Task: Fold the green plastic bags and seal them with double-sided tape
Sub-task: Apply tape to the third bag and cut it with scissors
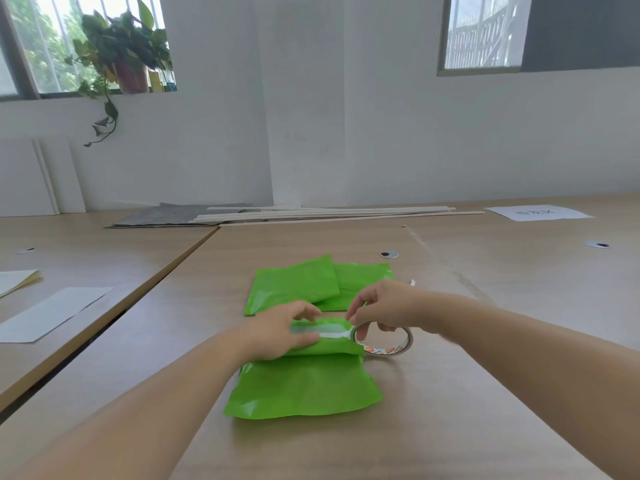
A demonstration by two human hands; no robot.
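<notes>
The wooden table (pixel 450 306) runs from me to the far wall, and both my bare forearms reach out over it. The biggest thing on it is the near green bag (pixel 304 389), lying flat in front of me with its far edge folded back toward me as a flap. Beyond it, further from me, lie two folded green bags (pixel 294 282), the left one overlapping the right.

My left hand (pixel 277 336) lies palm down on the flap of the near bag. Its fingers are loosely straight and a little spread, pressing the plastic flat. The forefinger lies along the far side of the white tape strip (pixel 325 332) and the thumb along its near side.

My right hand (pixel 384 306) hovers just right of the flap, fingers curled. Thumb and forefinger are pressed together in a pinch where the strip leaves the tape roll (pixel 384 344), and the lower fingers hook down into the roll's hole. The roll stands on edge on the table, touching the right end of the flap. The strip runs left from the roll across the flap to my left hand.

Off to the left, on a neighbouring table, lies a white sheet (pixel 52 313). At the far edge lies a bundle of long pale wooden strips (pixel 346 214), with a printed paper (pixel 536 213) at the far right.
</notes>
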